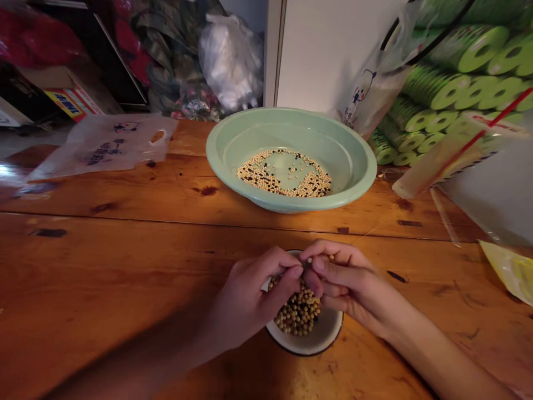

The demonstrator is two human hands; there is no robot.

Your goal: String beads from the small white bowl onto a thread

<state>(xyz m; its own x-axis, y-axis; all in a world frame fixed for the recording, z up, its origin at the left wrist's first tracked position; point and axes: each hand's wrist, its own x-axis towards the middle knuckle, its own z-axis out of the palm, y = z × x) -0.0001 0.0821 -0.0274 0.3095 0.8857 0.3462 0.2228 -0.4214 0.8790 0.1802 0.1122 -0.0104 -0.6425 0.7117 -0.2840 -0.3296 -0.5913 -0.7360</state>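
My left hand (266, 291) is over the left side of a small white bowl with a dark rim (331, 330), thumb and forefinger pinched together. Whatever lies between those fingertips is too small to make out. Close against it, my right hand (345, 275) is curled above the bowl's right side, with small pale beads (310, 260) at its fingers. Inside the bowl lie many tan and dark beads (297, 316). Behind both hands stands a wide green basin (291, 203), with cream and dark beads (266, 179) spread over its bottom.
The wooden table (125, 261) carries a flat plastic bag (112, 144) at the back left. To the right are a clear cup with a red straw (437, 161), a yellow packet (510, 272) and stacked green rolls (449, 91). A white bag (233, 61) sits behind the basin.
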